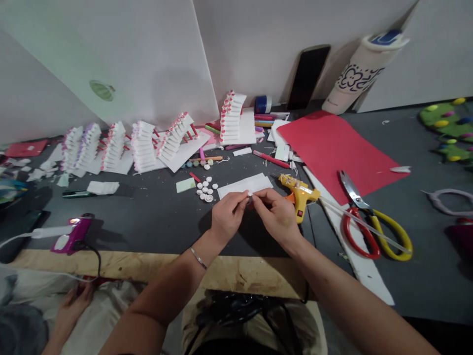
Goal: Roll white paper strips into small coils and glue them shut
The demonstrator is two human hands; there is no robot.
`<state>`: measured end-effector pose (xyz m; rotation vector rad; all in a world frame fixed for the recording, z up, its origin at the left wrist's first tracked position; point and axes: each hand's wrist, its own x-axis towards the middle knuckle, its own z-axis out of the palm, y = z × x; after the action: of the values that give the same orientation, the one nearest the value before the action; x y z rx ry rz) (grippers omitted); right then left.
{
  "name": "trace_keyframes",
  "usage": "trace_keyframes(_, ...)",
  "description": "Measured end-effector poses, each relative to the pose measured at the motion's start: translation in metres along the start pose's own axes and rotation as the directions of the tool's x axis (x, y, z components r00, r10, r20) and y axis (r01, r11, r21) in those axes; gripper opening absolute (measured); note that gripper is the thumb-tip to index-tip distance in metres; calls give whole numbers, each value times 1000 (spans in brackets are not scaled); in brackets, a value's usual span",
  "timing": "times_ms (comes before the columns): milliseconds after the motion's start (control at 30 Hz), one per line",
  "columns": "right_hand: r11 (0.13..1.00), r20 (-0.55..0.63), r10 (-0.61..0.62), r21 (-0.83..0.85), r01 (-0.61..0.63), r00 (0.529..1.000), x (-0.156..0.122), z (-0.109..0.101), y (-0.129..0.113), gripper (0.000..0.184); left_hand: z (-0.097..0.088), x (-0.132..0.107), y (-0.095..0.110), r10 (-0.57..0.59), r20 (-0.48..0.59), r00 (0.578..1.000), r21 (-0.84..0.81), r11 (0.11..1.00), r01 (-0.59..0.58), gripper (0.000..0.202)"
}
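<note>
While a small round piece (250, 200) — too tiny to identify — is pinched between the fingertips of the left hand (226, 218) and right hand (276, 215) above the table's (155, 217) middle, the glue gun (298, 193) is kept just beside them, toward the red sheet (332, 148), within easy reach.
</note>
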<state>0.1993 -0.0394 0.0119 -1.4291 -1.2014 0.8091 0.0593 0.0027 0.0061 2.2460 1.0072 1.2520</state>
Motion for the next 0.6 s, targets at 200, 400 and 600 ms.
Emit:
trace_keyframes(200,993,29,-56,-103,59,998,3,-5,-1,21,1,-1,-5,-204,68,977,-222,951,214,20)
trace_keyframes(400,981,59,-137,-131,144,989,4,-8,1,21,0,4,-9,-204,138,969,-300,924,237,24)
trace_keyframes(600,982,5,-103,-161,103,995,5,-9,1,19,1,3,-7,-275,135,952,-333,892,305,22)
